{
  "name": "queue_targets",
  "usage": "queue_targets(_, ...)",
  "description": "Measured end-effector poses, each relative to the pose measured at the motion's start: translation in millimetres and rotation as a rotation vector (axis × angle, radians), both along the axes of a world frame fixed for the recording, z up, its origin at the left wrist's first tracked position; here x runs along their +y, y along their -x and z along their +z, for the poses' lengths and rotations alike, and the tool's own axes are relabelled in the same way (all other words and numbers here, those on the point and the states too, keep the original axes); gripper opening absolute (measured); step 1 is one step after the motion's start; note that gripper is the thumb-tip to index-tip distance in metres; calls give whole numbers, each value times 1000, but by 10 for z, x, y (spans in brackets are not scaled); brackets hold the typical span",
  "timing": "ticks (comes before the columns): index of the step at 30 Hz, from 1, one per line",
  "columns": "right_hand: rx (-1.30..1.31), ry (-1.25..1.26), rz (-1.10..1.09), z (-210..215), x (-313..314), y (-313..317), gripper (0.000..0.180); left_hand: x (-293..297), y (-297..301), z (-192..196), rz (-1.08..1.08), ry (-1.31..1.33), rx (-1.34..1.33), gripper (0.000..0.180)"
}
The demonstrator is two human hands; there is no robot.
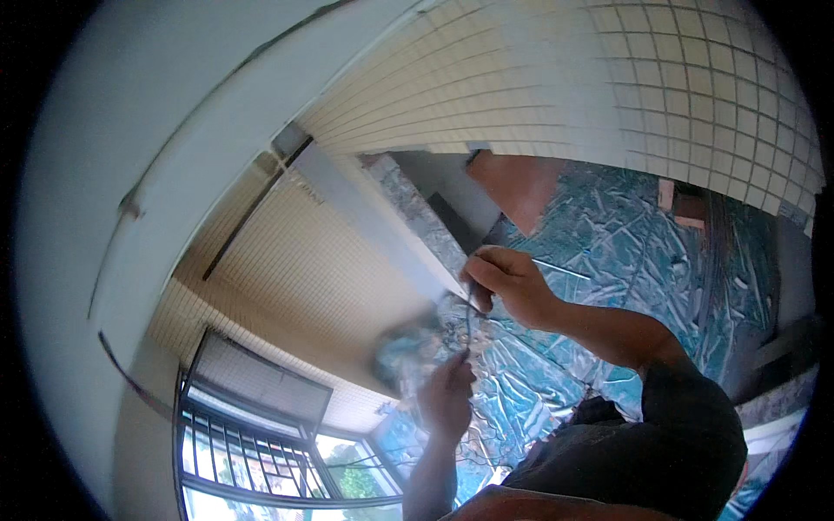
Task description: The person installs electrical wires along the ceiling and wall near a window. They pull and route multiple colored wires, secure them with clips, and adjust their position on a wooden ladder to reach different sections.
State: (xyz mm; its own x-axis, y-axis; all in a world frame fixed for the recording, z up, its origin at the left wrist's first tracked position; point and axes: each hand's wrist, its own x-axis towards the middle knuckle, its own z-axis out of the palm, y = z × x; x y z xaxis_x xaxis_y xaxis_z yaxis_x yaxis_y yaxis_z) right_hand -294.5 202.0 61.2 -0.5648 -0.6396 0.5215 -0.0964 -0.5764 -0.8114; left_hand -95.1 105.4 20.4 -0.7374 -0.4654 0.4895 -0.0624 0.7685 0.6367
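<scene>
1. Two hands were in view near the centre of the frame, both raised against a wall covered in crinkled silver foil (608, 252).
2. Right hand (508, 282), at centre and slightly above, was closed in a pinch on the upper end of a thin dark strip (469, 326); its forearm ran off to the lower right.
3. Left hand (447, 395), directly below the right, was closed around the lower end of the same strip, fingers curled; its forearm entered from the bottom edge.
4. That strip stood roughly vertical between the two hands, against the foil; what it was made of could not be told.
5. A blurred, loose patch of foil (408, 347) sat just left of the strip, beside the left hand.
6. Small cream tiles (608, 78) filled the upper right; a barred window (252, 451) occupied the lower left.
</scene>
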Motion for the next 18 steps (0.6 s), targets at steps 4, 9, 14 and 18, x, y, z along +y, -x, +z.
queue_targets(4, 89, -12, -32, 218, 280, 448, 26, 206, 964, 472, -102, -201, -2, 22)
queue_targets(9, 168, 85, -222, 555, 493, 1508, 29, 557, 2219, 783, -300, -400, -29, 23)
queue_targets(14, 301, 180, -809, 1114, 587, 2525, 33, 803, 2982, 870, -434, -416, -35, 29)
queue_targets(18, 515, 338, -1179, 1493, 289, 3109, 36, 798, 3227, 932, -307, -357, -74, 27)
